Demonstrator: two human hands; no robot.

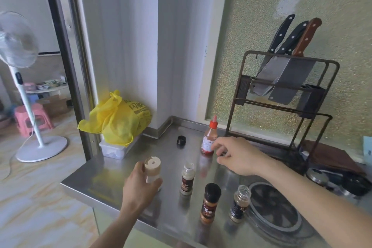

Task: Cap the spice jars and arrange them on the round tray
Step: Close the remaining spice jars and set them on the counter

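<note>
Spice jars stand on a steel counter [96, 183], four in all, head view only.

Jar 1: pale jar [153, 169] with a beige shaker top showing, no outer cap. The left hand [138, 189] grips it from the near side, fingers and thumb curled round the lower body. Whether its base touches the counter cannot be told; the hand hides it.

Jar 2: small jar with a dark label [187, 179], just right of jar 1, upright, mouth uncapped.

Jar 3: orange-brown jar [209, 203], nearer the camera, upright, black cap on.

Jar 4: clear jar with a dark blue label [240, 203], upright, open mouth, touching or just beside the rim of the round tray [259, 219].

Round tray: lies flat at the right of the jars, grey rim, dark fan-like pattern inside. None of the four jars stands on it.

Loose black cap [181, 141]: on the counter well behind the jars, near the back wall.

Right hand [235, 155]: held above the counter behind jar 2, fingers loosely curled and narrowly spread, holding nothing. Fingertips lie just beside a red sauce bottle [209, 139] with a red nozzle; contact cannot be told.

Other: yellow plastic bag [116, 117] on a white box [116, 151] at the back left corner. Knife rack [285, 94] with three knives at the back right. White standing fan [18, 46] and pink stool [26, 119] on the floor at left.
</note>
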